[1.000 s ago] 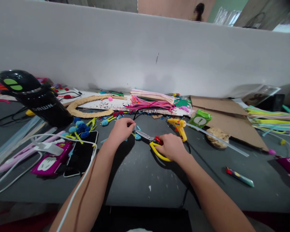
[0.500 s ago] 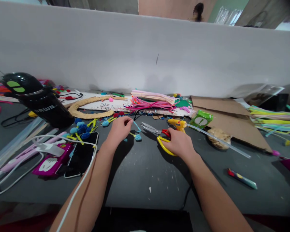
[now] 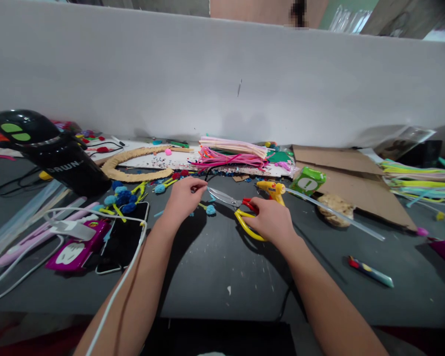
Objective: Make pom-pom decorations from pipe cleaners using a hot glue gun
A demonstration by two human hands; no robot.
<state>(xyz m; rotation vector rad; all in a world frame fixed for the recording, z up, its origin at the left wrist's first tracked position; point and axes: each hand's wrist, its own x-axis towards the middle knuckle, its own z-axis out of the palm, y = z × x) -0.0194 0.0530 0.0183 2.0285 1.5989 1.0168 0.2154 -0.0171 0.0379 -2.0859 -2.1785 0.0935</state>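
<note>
My right hand [image 3: 272,217] is closed round the handles of a pair of scissors [image 3: 224,198], one handle red and one yellow. Their blades reach left to the fingertips of my left hand [image 3: 185,198]. That hand is pinched on a light blue pipe cleaner [image 3: 211,198], mostly hidden now behind fingers and blades. Below the blades, a small blue pom-pom [image 3: 210,210] with a yellow-green stem lies on the grey table [image 3: 215,277]. Blue pom-poms [image 3: 124,198] with yellow stems are clustered left of my left wrist.
Pink pipe cleaners [image 3: 230,158] lie at the back. A yellow glue gun [image 3: 272,188], a green box [image 3: 307,181] and cardboard [image 3: 371,202] are on the right. A black bottle [image 3: 66,163], a phone [image 3: 124,244] and a purple power strip [image 3: 77,247] with white cable stand left.
The scissors have moved left to my left fingertips and their blades have come nearly together. Less of the blue pipe cleaner shows below my left hand; a short blue piece now lies left of that hand.
</note>
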